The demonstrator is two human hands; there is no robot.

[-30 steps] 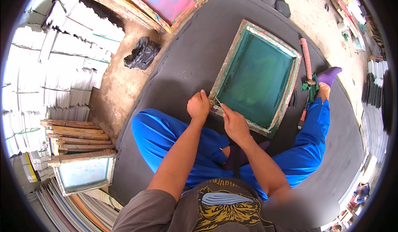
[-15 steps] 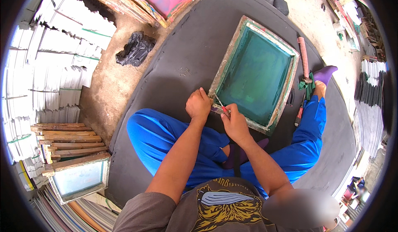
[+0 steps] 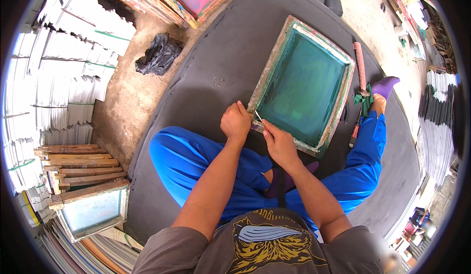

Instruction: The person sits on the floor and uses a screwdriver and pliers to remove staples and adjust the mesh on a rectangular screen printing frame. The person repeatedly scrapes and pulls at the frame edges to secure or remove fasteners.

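Note:
A wooden screen-printing frame (image 3: 349, 78) with a green mesh (image 3: 304, 83) lies on the dark mat in front of me. My right hand (image 3: 281, 144) is closed round the red handle of a screwdriver (image 3: 265, 122). Its thin shaft reaches to the frame's near left corner. Beside that same corner, my left hand (image 3: 235, 121) is curled shut with the thumb on top. What its fingers grip, if anything, is hidden from view.
Right of the frame lie a hammer (image 3: 359, 65) with a pinkish handle, a green cloth (image 3: 364, 100) and another screwdriver (image 3: 353, 137). Small bits (image 3: 218, 82) sit on the mat (image 3: 206, 53). Leftward are a black plastic bag (image 3: 159, 54), stacked sheets (image 3: 73, 78) and more frames (image 3: 91, 210).
The screwdriver and my right hand have shifted slightly, with the tip still at the frame's corner. The frame sits a touch farther from me. My left hand stays closed beside it.

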